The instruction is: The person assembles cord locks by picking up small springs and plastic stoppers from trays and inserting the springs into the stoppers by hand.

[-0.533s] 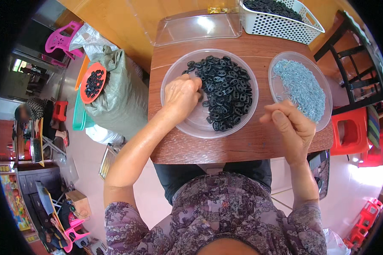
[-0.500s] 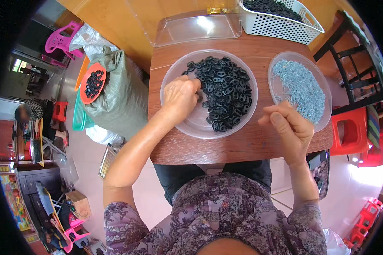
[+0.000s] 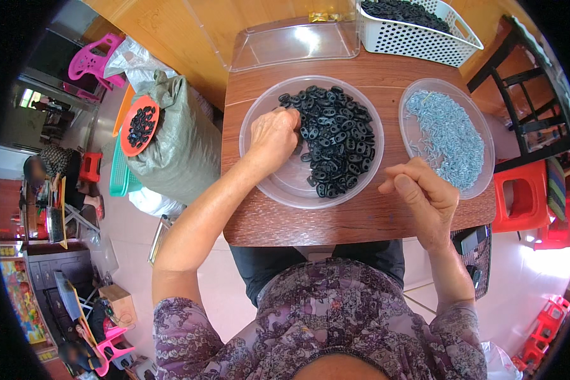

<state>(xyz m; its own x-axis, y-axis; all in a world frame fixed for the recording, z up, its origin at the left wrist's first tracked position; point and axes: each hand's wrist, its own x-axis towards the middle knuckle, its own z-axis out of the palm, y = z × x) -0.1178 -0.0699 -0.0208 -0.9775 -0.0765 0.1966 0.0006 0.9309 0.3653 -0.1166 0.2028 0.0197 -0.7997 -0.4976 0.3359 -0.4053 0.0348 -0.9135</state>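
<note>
We see two supplies laid out side by side on the wooden desk (image 3: 310, 227): a round clear bowl (image 3: 284, 185) heaped with black two-holed oval pieces (image 3: 337, 136), and to its right a shallow clear dish (image 3: 438, 83) of thin silvery-blue pins (image 3: 449, 136). Each seems placed so that one hand can reach it without crossing the other. The black pieces lie mostly toward the bowl's right, which leaves bare floor where the left hand (image 3: 273, 136) works at the heap's edge. Its fingers curl inward with the tips hidden, so we are unable to tell what they grasp. The right hand (image 3: 424, 197) hovers between bowl and dish, fingers bent, thumb near the index; whether a pin sits there, we are unable to tell.
</note>
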